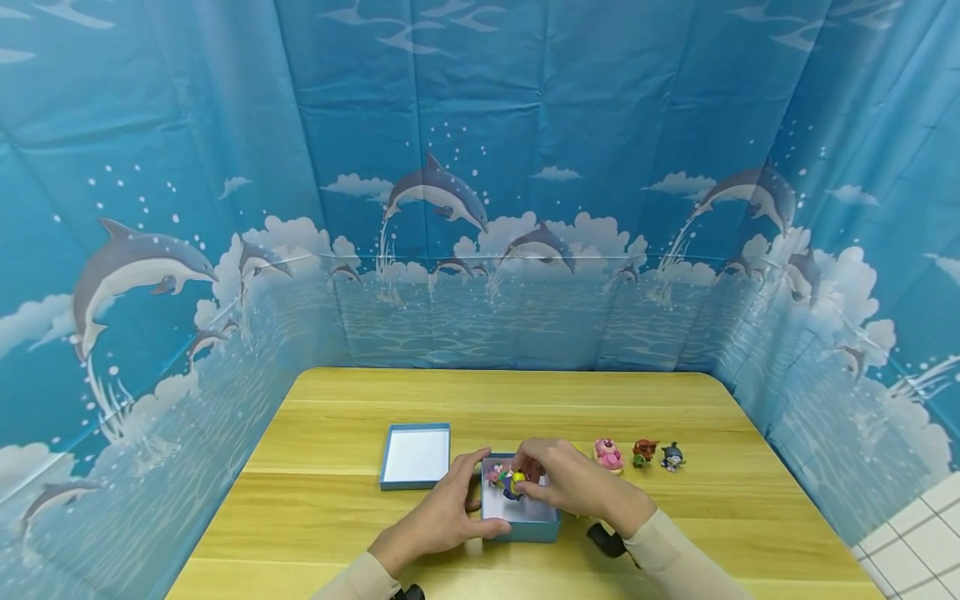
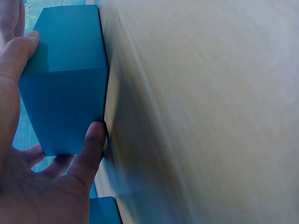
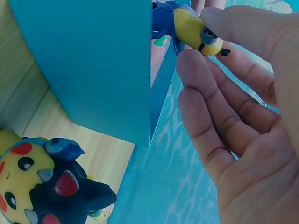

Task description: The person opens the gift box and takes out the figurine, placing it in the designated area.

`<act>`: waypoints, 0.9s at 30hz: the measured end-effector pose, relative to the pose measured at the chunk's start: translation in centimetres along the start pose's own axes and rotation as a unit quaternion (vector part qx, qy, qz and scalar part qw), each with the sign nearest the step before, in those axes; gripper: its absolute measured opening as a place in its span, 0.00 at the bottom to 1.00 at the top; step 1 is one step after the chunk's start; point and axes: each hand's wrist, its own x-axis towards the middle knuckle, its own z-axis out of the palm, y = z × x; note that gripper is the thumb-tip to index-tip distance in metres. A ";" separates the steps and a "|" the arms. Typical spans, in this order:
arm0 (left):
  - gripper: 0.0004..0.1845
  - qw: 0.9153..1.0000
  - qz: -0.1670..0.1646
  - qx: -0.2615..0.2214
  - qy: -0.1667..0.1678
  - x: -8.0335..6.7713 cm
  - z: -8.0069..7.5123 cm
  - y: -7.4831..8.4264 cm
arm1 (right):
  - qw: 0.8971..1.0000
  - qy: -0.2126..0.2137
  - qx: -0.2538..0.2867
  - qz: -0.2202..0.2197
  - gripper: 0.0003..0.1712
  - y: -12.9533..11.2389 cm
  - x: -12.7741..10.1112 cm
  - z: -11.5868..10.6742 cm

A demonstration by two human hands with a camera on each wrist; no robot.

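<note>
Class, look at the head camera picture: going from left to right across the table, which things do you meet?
Box lid → left hand → blue box → right hand → pink toy → red-brown toy → dark blue toy.

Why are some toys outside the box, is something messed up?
Nothing looks broken or spilled. Three small figures stand in a neat row on the table. The right hand holds a yellow figure over the open box, which the left hand steadies.

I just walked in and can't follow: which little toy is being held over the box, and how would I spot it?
Find the open blue box mid-table. Above it, the right hand pinches a small figure. Unlike the three toys standing to the right, it is yellow with goggles and blue legs.
</note>
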 end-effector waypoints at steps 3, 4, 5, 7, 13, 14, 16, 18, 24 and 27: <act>0.62 1.000 -0.001 -0.002 0.001 0.0 -0.1 0.1 | 1.000 0.004 -0.005 -0.004 0.07 0.1 0.0 0.0; 0.62 1.000 0.000 -0.002 0.002 0.0 -0.1 0.1 | 1.000 0.005 -0.006 -0.005 0.07 0.2 -0.1 0.0; 0.62 1.000 0.001 -0.003 0.001 -0.1 -0.1 0.1 | 1.000 0.006 -0.007 -0.006 0.07 0.2 -0.1 0.0; 0.62 1.000 0.001 -0.003 0.001 -0.1 -0.1 0.1 | 1.000 0.009 -0.009 -0.010 0.07 0.3 -0.1 0.0; 0.61 1.000 0.000 0.001 -0.002 -0.1 0.0 0.0 | 0.999 0.023 -0.013 -0.026 0.07 0.4 -0.3 0.1; 0.61 1.000 -0.001 0.001 -0.001 -0.1 0.0 0.0 | 0.999 0.026 -0.013 -0.028 0.07 0.4 -0.3 0.1; 0.61 1.000 -0.001 -0.001 -0.001 -0.1 0.0 0.0 | 0.999 0.029 -0.014 -0.031 0.07 0.5 -0.3 0.1; 0.61 1.000 -0.001 -0.002 0.001 -0.2 0.0 0.0 | 0.999 0.029 -0.013 -0.030 0.07 0.4 -0.4 0.0; 0.62 1.000 0.003 -0.002 0.005 -0.2 0.0 0.0 | 1.000 0.020 -0.010 -0.017 0.07 0.4 -0.6 -0.4; 0.62 1.000 0.006 -0.003 0.005 -0.1 0.0 0.0 | 1.000 0.019 -0.009 -0.013 0.08 0.5 -0.7 -0.5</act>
